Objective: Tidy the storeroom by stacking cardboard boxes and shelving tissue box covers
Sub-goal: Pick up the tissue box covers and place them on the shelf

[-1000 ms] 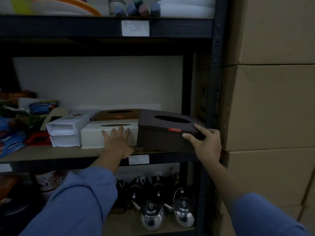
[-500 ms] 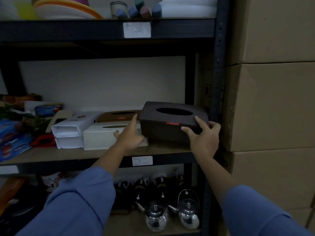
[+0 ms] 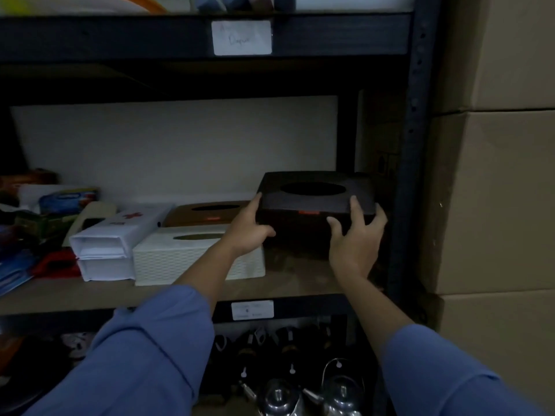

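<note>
- The cardboard boxes (image 3: pixel 495 190) stand stacked in a tall column to the right of the right hand's fingers (image 3: pixel 334 224). As far as shown, that half of the job looks done.
- The shelf (image 3: pixel 300 285) runs under both hands, with bare board just below the fingers.
- The dark tissue box cover (image 3: pixel 315 202) is between the two hands. It is too dark to tell whether its base rests on the board.
- The white cover (image 3: pixel 186 253) lies below and to the left of the left hand's fingers, with the brown cover (image 3: pixel 207 211) behind it. Both are shelved.
- The left hand (image 3: pixel 249 226) grips the dark cover's left end. The right hand (image 3: pixel 357 238) grips its front right corner, thumb on top. Seating it and letting go remain.
</note>
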